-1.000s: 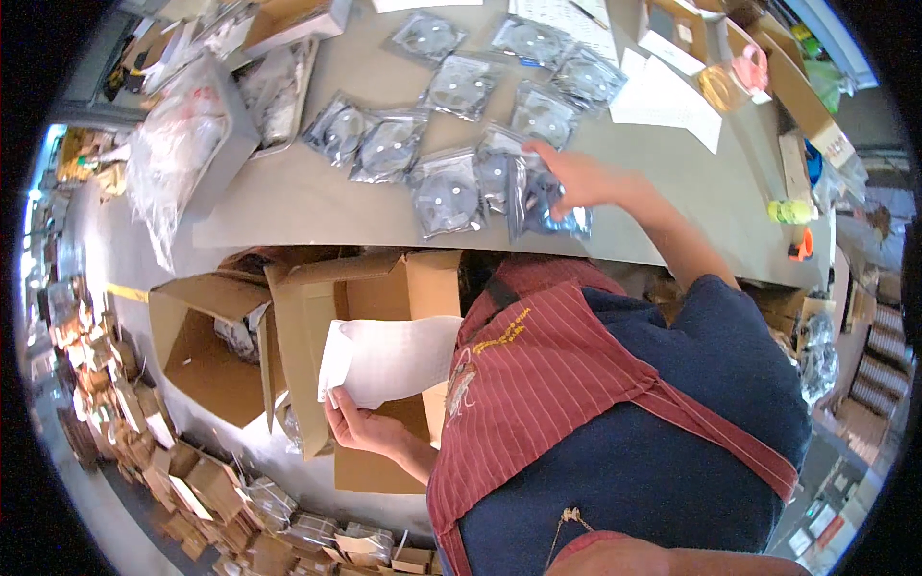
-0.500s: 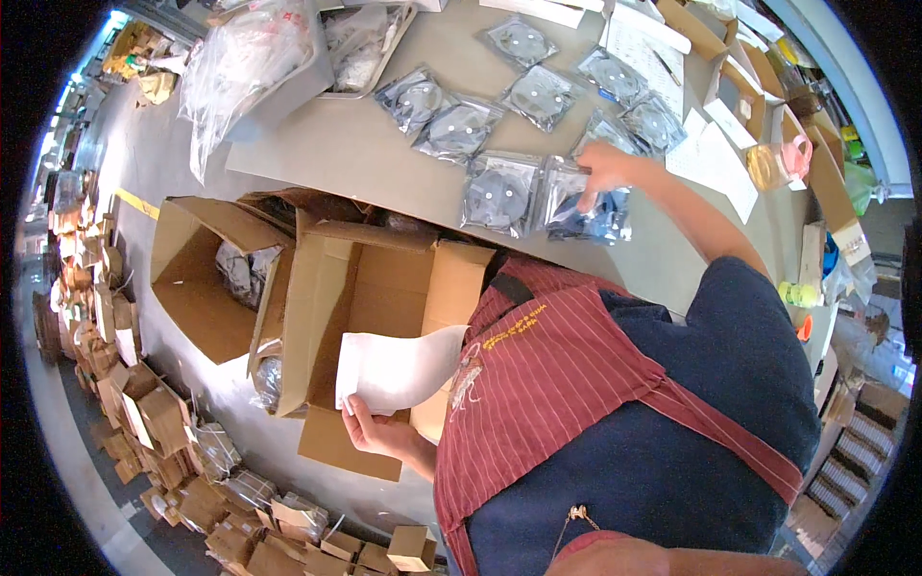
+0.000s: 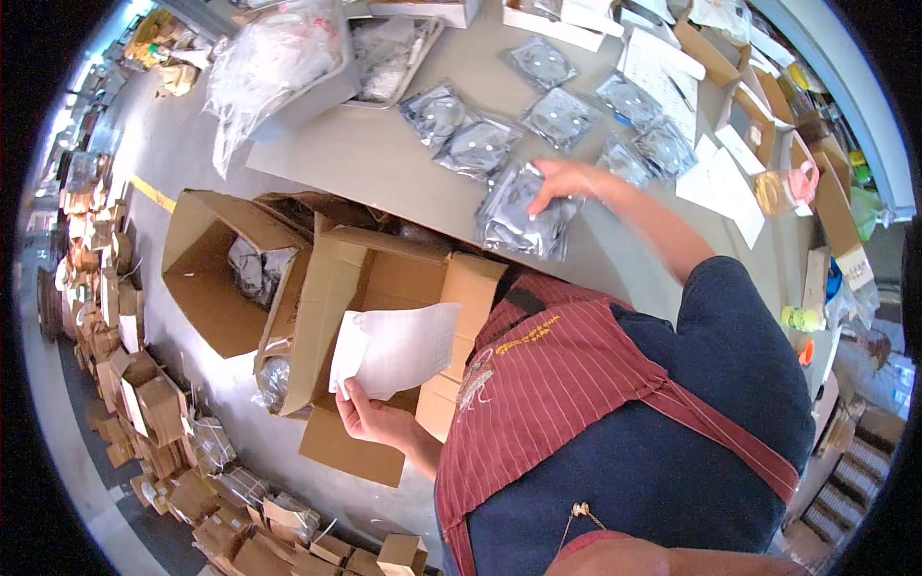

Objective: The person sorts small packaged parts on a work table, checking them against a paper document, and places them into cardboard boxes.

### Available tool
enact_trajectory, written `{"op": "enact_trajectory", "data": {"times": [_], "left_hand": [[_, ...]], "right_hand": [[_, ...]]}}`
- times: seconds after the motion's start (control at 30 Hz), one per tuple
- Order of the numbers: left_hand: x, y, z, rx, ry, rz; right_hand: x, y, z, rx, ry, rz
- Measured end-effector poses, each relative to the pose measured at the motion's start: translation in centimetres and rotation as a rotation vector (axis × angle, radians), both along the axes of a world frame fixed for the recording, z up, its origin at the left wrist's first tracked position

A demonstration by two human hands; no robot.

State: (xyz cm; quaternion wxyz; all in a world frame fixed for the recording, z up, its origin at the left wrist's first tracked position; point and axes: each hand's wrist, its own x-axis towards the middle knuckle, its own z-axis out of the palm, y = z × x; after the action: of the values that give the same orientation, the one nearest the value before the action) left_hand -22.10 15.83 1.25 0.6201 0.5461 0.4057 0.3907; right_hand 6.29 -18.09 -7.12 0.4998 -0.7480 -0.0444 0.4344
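Note:
My right hand (image 3: 569, 182) reaches over the front edge of the grey table, its fingers closed on a clear plastic bag (image 3: 549, 238) holding a dark part. This bag overlaps another bag of the same sort (image 3: 496, 213). Below the table edge, my left hand (image 3: 373, 420) pinches white paper (image 3: 408, 348) by its lower left corner, above an open cardboard box (image 3: 399, 278). Further back on the table lie several more clear bags (image 3: 480, 146) with round grey parts inside.
A bin with plastic bags (image 3: 288, 120) and a tray (image 3: 423, 67) stand at the table's far left. Paper sheets (image 3: 720, 197), small boxes (image 3: 744, 120) and a pink-topped jar (image 3: 778, 192) are at the right. A second carton (image 3: 216, 288) stands left of the open box.
My right hand has moved left, bringing its bag over the neighbouring one. The paper in my left hand has tilted and flattened out slightly. The whole view has shifted a little.

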Motion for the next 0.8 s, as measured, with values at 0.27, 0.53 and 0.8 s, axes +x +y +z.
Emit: {"op": "enact_trajectory", "data": {"times": [0.27, 0.53, 0.8], "left_hand": [[-4.4, 1.7, -1.9, -0.085, -0.022, 0.134], [-8.6, 3.9, -3.9, -0.077, -0.036, 0.169], [-8.4, 2.4, -0.2, 0.080, 0.023, 0.466]], "right_hand": [[-1.6, 2.3, 0.2, -0.214, -0.259, 0.292], [-1.0, 20.3, 8.8, 0.015, -0.696, 0.501], [6.1, 35.8, 11.0, 0.222, -1.236, 0.175]]}}
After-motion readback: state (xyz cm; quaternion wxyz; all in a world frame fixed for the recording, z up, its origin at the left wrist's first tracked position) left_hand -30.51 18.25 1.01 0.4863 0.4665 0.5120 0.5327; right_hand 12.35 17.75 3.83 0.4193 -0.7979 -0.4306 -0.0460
